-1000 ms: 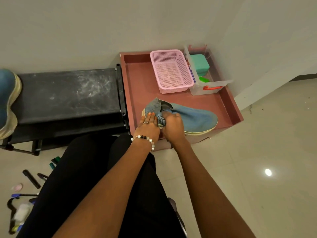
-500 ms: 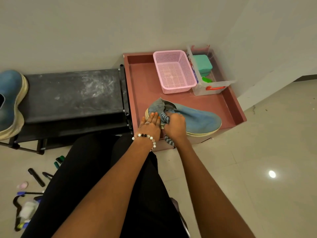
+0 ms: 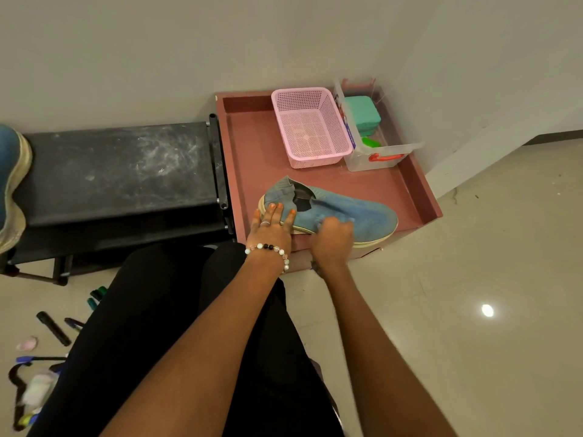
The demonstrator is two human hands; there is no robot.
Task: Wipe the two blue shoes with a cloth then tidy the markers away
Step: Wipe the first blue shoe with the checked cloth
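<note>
- Cloth: mostly hidden under the curled right hand, which grips it on the blue shoe.
- Second shoe, at 9 o'clock, cut off by the frame.
- Left hand: fingers straight, pressing the heel.
- Tray holds the shoe, a pink basket and a clear bin.
- Markers lie on the floor at 8 o'clock.

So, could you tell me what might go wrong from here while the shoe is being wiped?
1. The blue shoe lies near the front edge of the red tray; the right hand rubbing with the cloth could push it off, though the left hand steadies its heel.
2. The markers lie loose on the floor by the person's leg and could be stepped on or kicked.
</note>
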